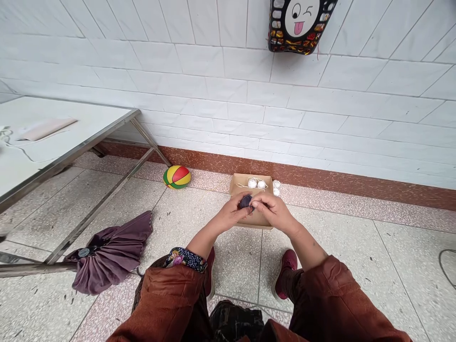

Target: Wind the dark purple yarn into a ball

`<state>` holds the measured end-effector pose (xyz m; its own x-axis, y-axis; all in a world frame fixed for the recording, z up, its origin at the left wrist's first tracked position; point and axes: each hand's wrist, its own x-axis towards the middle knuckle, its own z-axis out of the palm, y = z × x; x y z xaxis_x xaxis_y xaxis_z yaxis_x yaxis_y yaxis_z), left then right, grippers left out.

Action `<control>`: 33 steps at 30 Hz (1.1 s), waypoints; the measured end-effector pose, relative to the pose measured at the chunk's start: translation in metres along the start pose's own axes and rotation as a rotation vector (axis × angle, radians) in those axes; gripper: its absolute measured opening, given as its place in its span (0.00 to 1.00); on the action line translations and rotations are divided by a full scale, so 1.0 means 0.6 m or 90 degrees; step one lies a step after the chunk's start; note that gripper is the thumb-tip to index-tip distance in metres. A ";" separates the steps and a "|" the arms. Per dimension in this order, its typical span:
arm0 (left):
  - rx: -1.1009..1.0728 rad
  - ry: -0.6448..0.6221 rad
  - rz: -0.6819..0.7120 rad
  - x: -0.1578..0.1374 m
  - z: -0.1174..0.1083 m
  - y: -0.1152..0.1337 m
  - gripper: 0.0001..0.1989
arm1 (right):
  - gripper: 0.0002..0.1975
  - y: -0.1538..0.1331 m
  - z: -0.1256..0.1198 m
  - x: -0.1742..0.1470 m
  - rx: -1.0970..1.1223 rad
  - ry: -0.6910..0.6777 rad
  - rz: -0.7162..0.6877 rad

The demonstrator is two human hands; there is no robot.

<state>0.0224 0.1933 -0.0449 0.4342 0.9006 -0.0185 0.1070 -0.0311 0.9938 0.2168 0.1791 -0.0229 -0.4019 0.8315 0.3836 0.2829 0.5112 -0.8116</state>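
My left hand is curled around a small ball of dark purple yarn, above an open cardboard box. On the ball's right side, my right hand has its fingertips pinched together against it; whether they grip a loose strand is too small to see. Inside the box, toward its back, lie two white balls of string with loose ends. More white balls rest on the floor just beyond the box's right edge.
A striped ball sits on the floor by the wall. At left stand a metal-framed table and a folded purple umbrella on the floor. A black basket hangs on the tiled wall. My shoes flank the space before the box.
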 end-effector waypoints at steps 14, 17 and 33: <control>-0.398 -0.136 -0.098 -0.024 0.026 0.012 0.42 | 0.12 0.063 0.015 0.005 -0.105 0.134 0.121; -0.467 -0.120 -0.085 -0.024 0.023 0.019 0.33 | 0.13 0.073 0.026 0.003 -0.107 0.083 0.143; -0.437 -0.012 -0.066 -0.014 0.009 0.021 0.24 | 0.08 0.081 0.048 -0.010 -0.251 -0.038 0.167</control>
<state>0.0250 0.1827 -0.0327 0.4685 0.8762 -0.1131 -0.4389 0.3418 0.8310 0.2079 0.1929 -0.0775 -0.3185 0.9356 0.1524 0.6859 0.3384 -0.6442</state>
